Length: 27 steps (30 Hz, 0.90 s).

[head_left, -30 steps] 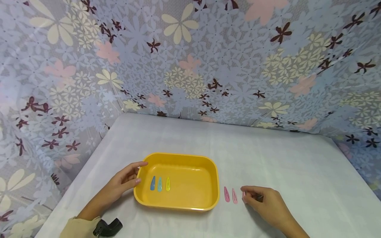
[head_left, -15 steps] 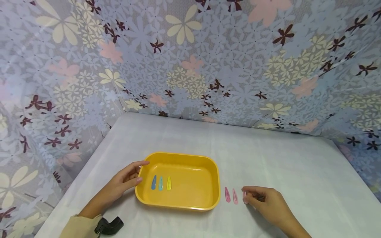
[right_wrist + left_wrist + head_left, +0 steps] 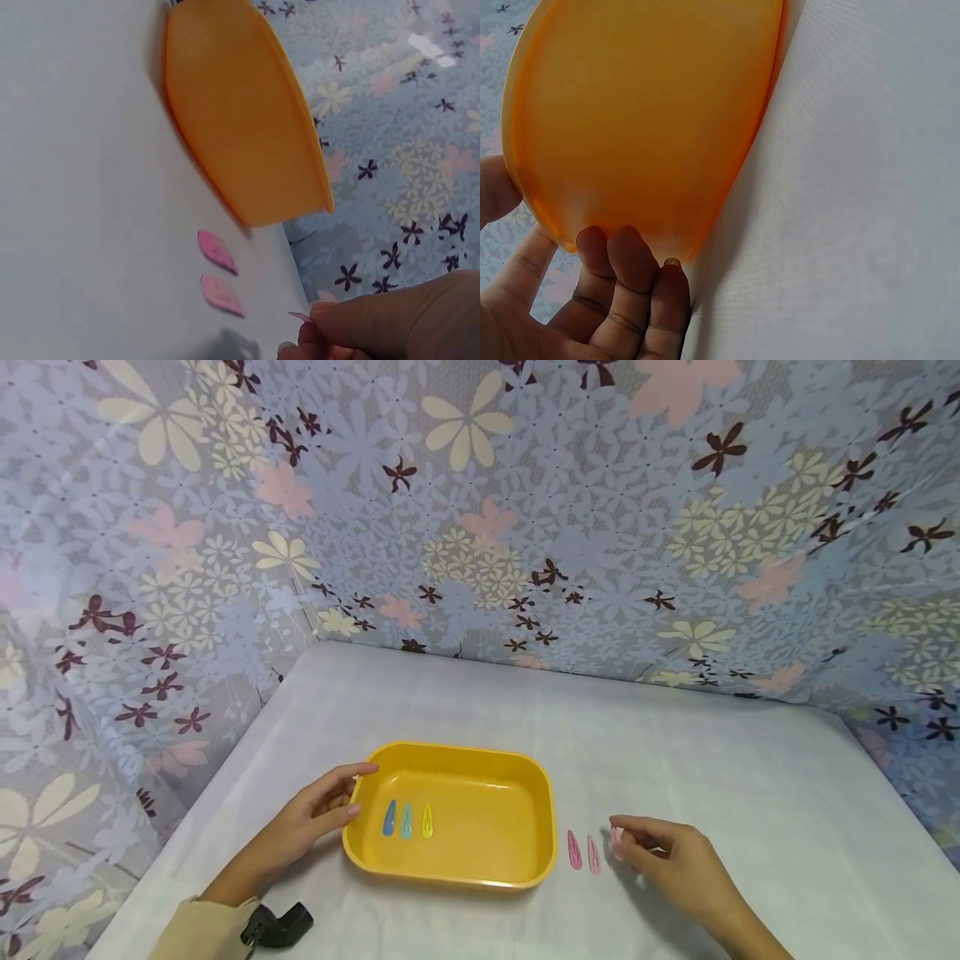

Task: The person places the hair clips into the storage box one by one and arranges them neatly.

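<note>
In the head view my right hand (image 3: 678, 868) pinches a pale pink hair clip (image 3: 617, 843) between thumb and fingertips; the right wrist view shows that clip (image 3: 300, 316) above the cloth. A dark pink clip (image 3: 574, 850) and a light pink clip (image 3: 594, 855) lie side by side between that hand and a yellow tray (image 3: 480, 883). Inside the tray, toward its left, are a blue clip (image 3: 390, 818), a light blue clip (image 3: 407, 821) and a yellow clip (image 3: 427, 821). My left hand (image 3: 311, 814) rests relaxed against the tray's left end, fingers touching its rim and outer wall (image 3: 645, 150).
A white cloth (image 3: 675, 752) covers the table. Flower-patterned fabric (image 3: 480, 527) hangs behind it and at the sides. A black object (image 3: 277, 928) is beside the left sleeve at the front edge of the view.
My right hand has raised the pale pink clip slightly off the cloth. The left hand stays at the tray, and the clips in the tray keep their places.
</note>
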Available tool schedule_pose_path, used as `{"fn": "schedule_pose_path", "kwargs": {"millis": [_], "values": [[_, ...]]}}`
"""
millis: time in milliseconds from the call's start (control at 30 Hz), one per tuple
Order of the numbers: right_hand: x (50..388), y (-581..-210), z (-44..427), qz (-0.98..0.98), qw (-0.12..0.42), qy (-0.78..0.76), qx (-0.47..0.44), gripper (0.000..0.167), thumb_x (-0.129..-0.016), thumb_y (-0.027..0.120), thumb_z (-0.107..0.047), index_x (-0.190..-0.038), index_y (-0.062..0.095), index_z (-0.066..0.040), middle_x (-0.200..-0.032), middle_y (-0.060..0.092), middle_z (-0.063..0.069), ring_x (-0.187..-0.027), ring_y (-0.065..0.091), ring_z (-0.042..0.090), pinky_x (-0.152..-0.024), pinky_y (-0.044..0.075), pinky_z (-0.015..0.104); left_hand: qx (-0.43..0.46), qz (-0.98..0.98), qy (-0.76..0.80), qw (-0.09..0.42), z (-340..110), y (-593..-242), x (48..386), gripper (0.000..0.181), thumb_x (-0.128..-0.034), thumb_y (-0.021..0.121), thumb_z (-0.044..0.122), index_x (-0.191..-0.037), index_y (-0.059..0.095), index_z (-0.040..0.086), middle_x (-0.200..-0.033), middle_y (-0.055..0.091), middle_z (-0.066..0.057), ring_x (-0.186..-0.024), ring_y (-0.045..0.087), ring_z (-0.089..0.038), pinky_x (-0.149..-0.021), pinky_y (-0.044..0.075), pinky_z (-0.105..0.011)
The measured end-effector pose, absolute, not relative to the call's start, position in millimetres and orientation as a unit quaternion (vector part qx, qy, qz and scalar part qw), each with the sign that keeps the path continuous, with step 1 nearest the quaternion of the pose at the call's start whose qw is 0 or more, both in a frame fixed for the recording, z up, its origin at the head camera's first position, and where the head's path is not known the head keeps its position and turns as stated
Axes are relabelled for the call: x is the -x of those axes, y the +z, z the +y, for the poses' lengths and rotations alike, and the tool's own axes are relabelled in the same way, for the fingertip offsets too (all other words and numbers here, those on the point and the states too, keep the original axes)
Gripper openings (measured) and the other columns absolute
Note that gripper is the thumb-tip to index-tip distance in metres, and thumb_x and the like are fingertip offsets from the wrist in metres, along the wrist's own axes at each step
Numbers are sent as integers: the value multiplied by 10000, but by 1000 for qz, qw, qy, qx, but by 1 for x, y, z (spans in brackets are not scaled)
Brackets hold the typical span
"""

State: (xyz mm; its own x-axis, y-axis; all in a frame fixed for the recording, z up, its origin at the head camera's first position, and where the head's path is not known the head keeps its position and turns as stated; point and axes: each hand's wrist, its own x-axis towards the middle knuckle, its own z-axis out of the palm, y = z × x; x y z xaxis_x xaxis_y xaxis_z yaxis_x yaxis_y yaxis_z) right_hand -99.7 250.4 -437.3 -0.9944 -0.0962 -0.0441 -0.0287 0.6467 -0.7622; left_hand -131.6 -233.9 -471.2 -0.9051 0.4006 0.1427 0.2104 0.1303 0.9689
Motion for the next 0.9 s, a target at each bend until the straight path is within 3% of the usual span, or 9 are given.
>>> {"fn": "schedule_pose_path", "kwargs": {"millis": [233, 500, 900], "values": [[107, -424, 240, 908, 29, -412, 76, 282, -941, 754, -165, -1218, 755, -110, -894, 697, -52, -785, 658, 112, -716, 571, 252, -197, 752, 625, 79, -233, -471, 132, 461, -1034, 586, 78, -1485, 490, 65, -1103, 473, -194, -854, 529, -145, -728, 501, -246], [116, -404, 221, 897, 0, -424, 123, 282, -950, 752, -176, -1224, 752, -112, -912, 713, -53, -801, 697, 116, -716, 583, 252, -204, 749, 625, 79, -232, -468, 133, 454, -1037, 577, 68, -1482, 489, 49, -1094, 481, -203, -846, 525, -157, -723, 497, -234], [132, -385, 178, 881, 17, -440, 174, 286, -944, 755, -154, -1218, 747, -73, -908, 717, -41, -786, 715, 138, -721, 587, 251, -201, 750, 626, 74, -233, -470, 133, 459, -1030, 584, 57, -1480, 494, 51, -1080, 499, -186, -827, 538, -162, -713, 506, -232]]}}
